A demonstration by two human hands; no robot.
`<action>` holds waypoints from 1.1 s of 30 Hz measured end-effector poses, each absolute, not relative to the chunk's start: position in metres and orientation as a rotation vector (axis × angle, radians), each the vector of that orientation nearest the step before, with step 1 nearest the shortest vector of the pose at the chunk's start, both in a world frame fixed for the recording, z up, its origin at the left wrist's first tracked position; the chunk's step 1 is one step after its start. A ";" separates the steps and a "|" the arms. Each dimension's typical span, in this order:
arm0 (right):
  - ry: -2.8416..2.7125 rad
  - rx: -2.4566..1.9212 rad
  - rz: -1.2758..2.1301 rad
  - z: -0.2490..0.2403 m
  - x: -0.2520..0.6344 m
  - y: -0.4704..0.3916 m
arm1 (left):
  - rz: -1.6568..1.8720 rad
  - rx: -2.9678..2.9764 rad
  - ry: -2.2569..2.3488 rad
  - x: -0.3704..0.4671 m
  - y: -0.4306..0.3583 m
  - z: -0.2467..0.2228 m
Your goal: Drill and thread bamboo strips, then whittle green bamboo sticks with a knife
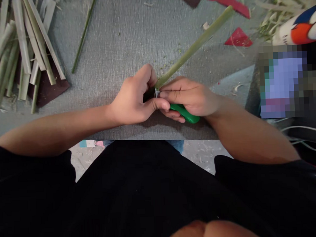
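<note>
My right hand (191, 96) is closed round a green-handled knife (190, 116). A small bit of its pale blade shows between my hands, at the near end of a long green plant stalk (196, 47). The stalk slants from my hands up to the right, above the table. My left hand (136, 98) is closed at that near end, its thumb reaching toward my right fingers. Something dark shows inside the left grip, mostly hidden by the fingers. The two hands meet close to the table's front edge.
Many split stalk strips (21, 44) lie at left on a dark brown sheet (52, 90). A thin green stem (83, 38) lies nearby. Red scraps (238, 38), a pile of shavings (276, 12), a colourful rounded object (300, 26) and white cables (305, 129) are at right on the grey table (112, 40).
</note>
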State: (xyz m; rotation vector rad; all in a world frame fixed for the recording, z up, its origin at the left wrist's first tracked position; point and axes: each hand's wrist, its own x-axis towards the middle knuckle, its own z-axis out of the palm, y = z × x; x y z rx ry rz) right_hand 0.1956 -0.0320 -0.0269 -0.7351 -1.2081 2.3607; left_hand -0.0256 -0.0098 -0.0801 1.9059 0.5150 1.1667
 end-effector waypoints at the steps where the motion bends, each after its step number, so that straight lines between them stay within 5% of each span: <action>1: -1.203 -0.758 2.327 -0.026 0.194 -0.033 | 1.137 1.905 0.563 -0.026 -0.010 -0.077; 6: -1.200 -0.872 2.185 -0.023 0.189 -0.037 | 0.941 1.809 0.768 -0.029 -0.012 -0.070; 17: -1.162 -0.812 2.452 -0.019 0.193 -0.030 | 0.929 1.893 0.654 -0.030 -0.008 -0.076; 25: -1.164 -0.898 2.235 -0.022 0.191 -0.036 | 0.991 1.979 0.617 -0.030 -0.010 -0.075; 33: -1.134 -0.894 2.443 -0.025 0.196 -0.032 | 0.772 1.908 0.712 -0.033 -0.016 -0.069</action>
